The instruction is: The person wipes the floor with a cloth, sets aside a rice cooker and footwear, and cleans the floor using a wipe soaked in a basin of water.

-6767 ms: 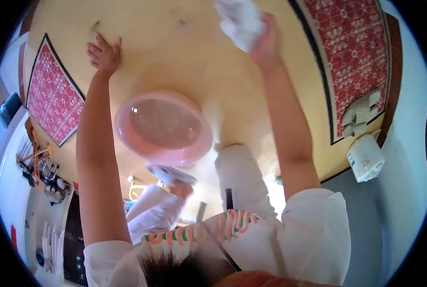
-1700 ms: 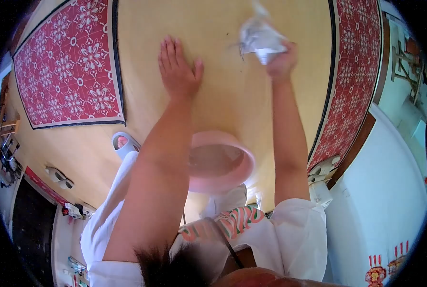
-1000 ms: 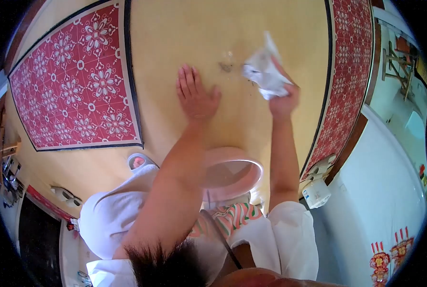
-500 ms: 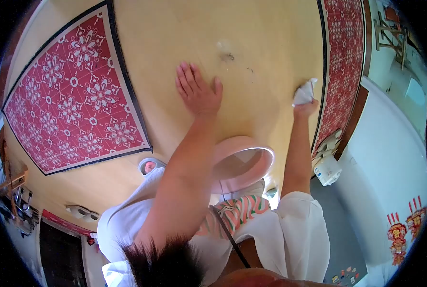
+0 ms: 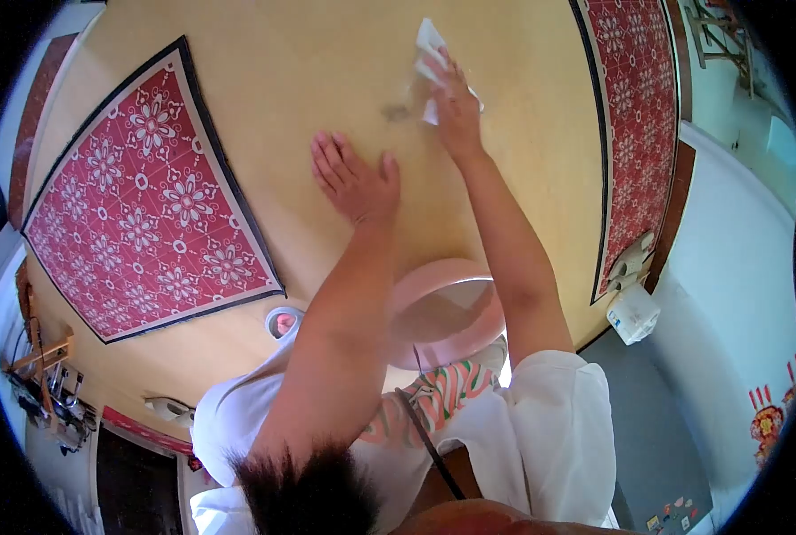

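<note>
My left hand point(image 5: 355, 183) lies flat on the tan floor point(image 5: 317, 80), palm down with its fingers stretched out and holding nothing. Farther out, my right hand point(image 5: 457, 105) presses a white tissue point(image 5: 430, 40) against the floor, its fingers spread over it. Just left of the tissue is a dark grey smudge point(image 5: 396, 113) on the floor. A pink basin point(image 5: 447, 343) stands close in front of my body, partly hidden by my arms.
A red floral mat point(image 5: 148, 205) with a dark border lies on the left, and another red patterned mat point(image 5: 634, 116) runs along the right. Slippers point(image 5: 631, 259) and a white package point(image 5: 633, 312) sit by the right wall. A grey and pink item point(image 5: 284, 322) lies beside my left arm.
My right hand has swung from beside the right mat to the left and farther out, bringing the tissue next to the smudge. The dark marks look more smeared. My left hand stays flat.
</note>
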`<action>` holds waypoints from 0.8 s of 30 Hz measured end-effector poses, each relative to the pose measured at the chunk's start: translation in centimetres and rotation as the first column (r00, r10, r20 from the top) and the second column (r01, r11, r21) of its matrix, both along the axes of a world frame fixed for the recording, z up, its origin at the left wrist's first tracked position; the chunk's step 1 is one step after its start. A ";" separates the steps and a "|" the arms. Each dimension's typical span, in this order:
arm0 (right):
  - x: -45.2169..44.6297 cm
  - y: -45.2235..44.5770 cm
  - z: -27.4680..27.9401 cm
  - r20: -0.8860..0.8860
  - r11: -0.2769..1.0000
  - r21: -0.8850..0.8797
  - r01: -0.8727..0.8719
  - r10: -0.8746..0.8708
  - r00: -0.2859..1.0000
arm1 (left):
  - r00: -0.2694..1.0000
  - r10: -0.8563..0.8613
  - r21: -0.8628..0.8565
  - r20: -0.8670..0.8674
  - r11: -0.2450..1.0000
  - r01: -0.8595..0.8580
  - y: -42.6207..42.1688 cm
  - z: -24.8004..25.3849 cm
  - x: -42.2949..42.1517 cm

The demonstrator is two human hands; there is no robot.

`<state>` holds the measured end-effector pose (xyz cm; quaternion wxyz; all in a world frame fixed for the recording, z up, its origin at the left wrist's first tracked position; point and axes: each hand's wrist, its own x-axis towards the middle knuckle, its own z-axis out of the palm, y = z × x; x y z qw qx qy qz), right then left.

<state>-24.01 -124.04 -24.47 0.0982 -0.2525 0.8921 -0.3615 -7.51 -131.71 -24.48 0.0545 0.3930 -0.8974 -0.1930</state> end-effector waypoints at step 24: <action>3.4 9.0 -4.5 -0.228 0.984 0.175 0.023 0.018 0.973 | 0.998 -0.003 -0.009 0.058 1.000 0.003 0.7 0.5 -0.4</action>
